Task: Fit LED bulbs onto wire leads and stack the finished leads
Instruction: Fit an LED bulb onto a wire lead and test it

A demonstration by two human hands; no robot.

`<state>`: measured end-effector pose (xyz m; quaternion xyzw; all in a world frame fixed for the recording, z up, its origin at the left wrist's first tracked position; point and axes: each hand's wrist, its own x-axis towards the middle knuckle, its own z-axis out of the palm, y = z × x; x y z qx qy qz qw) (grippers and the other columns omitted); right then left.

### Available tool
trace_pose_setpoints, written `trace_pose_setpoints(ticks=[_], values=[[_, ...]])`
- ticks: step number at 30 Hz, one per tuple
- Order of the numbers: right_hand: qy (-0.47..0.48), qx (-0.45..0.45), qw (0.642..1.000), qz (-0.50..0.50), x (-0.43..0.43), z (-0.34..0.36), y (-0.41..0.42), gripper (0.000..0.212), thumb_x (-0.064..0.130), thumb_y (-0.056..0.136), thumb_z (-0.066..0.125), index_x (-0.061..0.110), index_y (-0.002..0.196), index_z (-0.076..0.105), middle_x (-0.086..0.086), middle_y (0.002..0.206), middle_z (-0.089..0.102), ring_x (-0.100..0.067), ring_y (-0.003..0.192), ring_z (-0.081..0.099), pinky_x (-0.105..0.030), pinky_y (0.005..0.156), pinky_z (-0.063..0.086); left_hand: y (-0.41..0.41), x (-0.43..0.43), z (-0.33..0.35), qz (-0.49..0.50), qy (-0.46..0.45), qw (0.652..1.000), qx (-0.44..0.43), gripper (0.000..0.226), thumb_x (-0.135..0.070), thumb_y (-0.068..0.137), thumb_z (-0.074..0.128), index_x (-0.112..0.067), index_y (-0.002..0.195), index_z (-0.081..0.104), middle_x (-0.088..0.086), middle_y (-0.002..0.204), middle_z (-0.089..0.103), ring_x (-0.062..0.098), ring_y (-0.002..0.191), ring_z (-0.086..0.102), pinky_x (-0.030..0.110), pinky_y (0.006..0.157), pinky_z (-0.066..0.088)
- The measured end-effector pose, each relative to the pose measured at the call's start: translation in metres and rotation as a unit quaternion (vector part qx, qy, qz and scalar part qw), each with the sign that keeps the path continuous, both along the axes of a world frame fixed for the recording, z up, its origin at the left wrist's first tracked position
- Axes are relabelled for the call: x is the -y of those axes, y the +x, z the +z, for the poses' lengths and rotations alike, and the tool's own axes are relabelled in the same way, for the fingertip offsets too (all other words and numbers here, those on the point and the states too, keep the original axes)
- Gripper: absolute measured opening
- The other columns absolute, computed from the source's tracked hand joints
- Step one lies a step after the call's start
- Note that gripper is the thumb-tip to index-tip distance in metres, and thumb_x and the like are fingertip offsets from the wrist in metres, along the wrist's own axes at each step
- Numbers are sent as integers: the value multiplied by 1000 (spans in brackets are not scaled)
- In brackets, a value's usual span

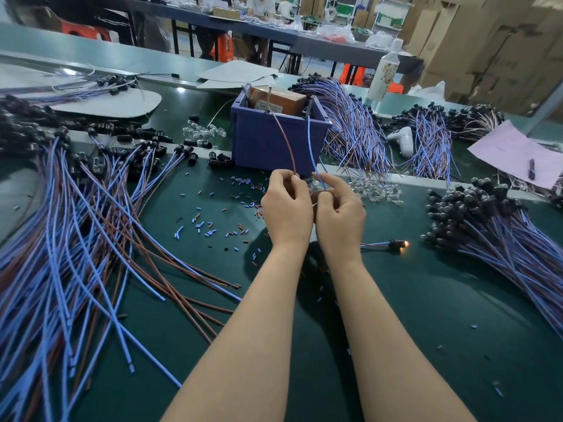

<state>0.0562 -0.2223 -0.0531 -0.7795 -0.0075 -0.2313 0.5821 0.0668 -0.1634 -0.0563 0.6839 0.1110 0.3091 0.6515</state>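
While the left hand [286, 208] pinches a raised brown wire [285, 141] and the right hand [339, 213] its paired blue wire [311, 147] at frame centre, finished leads [493, 226] heap at right, yet many seemingly bulbless leads [76, 239] wait at left on the worktop [426, 330]

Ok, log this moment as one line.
left hand: pinches brown wire | right hand: pinches blue wire | both wires: rise toward purple bin | finished leads: piled at right
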Motion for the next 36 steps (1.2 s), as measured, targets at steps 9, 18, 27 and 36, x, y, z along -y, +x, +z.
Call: trace_pose_setpoints(ticks=[9,18,27,36], values=[[-8,-2,1000,-2,0,0,-1,37,0,87,44,18,108,68,-1,80,66,-13,54,49,-27,59,48,0,0,1,-1,-13,1000,-10,7,-14,95,49,-15,88,52,9,82,68,21,75,63,22,66,47],[-1,-8,1000,0,-2,0,-2,37,0,87,44,19,107,67,-5,86,69,-19,64,58,-42,70,55,-2,-2,3,-13,-13,1000,-22,7,-14,95,48,-14,90,52,10,85,68,22,78,65,30,73,52],[-6,-5,1000,-1,-2,1,-2,37,-1,88,44,20,108,67,-5,88,70,-22,70,62,-45,73,55,-4,-2,5,-20,-5,1000,-18,8,-13,95,48,-15,89,52,9,82,67,23,78,65,32,73,53],[-29,5,1000,4,-2,2,-3,34,0,87,46,15,108,68,-4,88,69,-15,67,57,-31,70,51,-4,-2,7,-32,5,999,-11,9,-13,94,51,-13,91,59,0,83,64,18,81,62,29,75,49]])
